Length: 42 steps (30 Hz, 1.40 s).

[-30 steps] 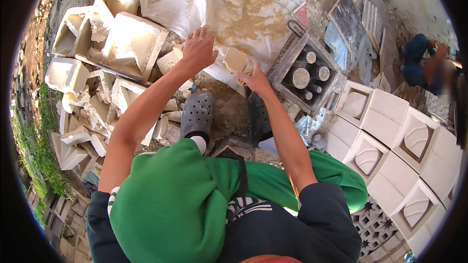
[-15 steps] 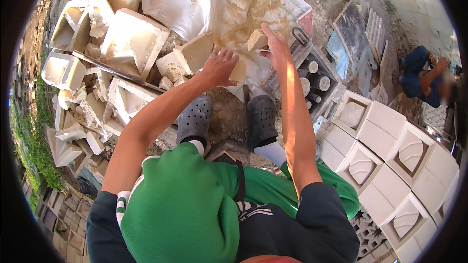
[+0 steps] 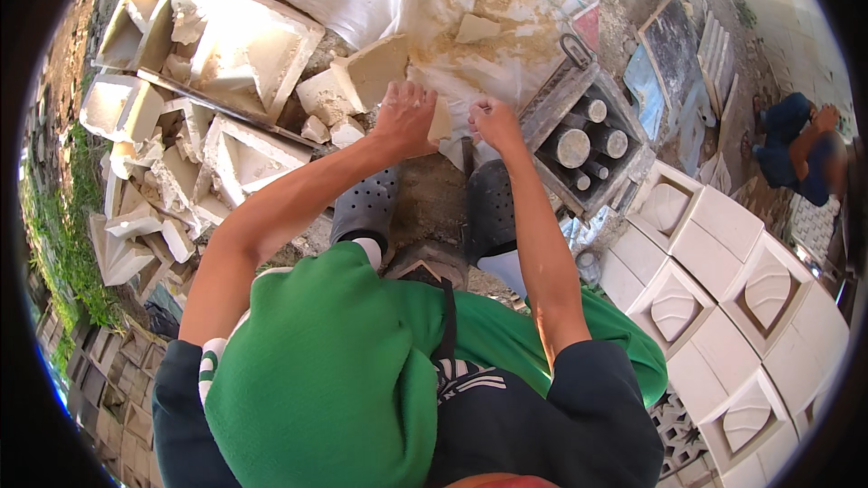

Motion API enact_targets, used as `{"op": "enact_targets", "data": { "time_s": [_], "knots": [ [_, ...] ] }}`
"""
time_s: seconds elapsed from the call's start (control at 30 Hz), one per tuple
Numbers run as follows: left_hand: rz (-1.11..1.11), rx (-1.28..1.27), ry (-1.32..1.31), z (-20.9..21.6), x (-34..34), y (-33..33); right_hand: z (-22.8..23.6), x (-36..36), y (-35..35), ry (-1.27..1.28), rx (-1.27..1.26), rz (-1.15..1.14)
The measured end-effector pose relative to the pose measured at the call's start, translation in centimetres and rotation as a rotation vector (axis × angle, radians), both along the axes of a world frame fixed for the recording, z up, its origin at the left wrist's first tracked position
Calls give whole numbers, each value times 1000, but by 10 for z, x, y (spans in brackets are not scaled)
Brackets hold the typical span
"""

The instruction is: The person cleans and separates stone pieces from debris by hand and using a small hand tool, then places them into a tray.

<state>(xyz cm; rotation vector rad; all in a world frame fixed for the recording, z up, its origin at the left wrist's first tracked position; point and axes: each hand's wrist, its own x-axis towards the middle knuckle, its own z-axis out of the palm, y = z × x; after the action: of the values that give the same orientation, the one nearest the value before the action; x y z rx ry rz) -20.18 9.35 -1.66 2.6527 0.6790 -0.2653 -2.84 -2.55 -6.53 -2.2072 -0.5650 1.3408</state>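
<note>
- A small tan slab piece [image 3: 440, 119] sits between the two hands, above the person's feet and at the near edge of a white sack [image 3: 470, 63] dusted with sandy powder.
- The left hand [image 3: 404, 117] is curled over the piece's left side, fingers bent around it and gripping it.
- The right hand [image 3: 494, 119] is just right of the piece, closed into a loose fist; whether it actually pinches the piece's edge cannot be told (the knuckles hide the contact).
- Just left of the left hand lies a larger broken tan block [image 3: 375, 68], leaning on crumbled white fragments [image 3: 330, 131].
- Another small tan chip [image 3: 476, 27] rests farther up on the sack.
- Below the hands are two dark perforated clogs [image 3: 366, 203], side by side on bare dirt.
- To the right of the right hand stands a grey metal mould [image 3: 588, 140] with round cylinders inside and a handle at its upper end.
- On the left a heap of broken white cast blocks [image 3: 226, 63] spreads out.
- At the lower right, whole white blocks [image 3: 723, 271] with recessed faces stand in tidy rows.
- Far right, another person [image 3: 800, 149] crouches, well apart.
</note>
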Motion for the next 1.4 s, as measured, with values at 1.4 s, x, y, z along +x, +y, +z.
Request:
{"op": "enact_targets", "data": {
  "time_s": [1.4],
  "knots": [
    [1201,-129,-909,109,-171,138,99,-262,228,384,765,153]
  ]
}}
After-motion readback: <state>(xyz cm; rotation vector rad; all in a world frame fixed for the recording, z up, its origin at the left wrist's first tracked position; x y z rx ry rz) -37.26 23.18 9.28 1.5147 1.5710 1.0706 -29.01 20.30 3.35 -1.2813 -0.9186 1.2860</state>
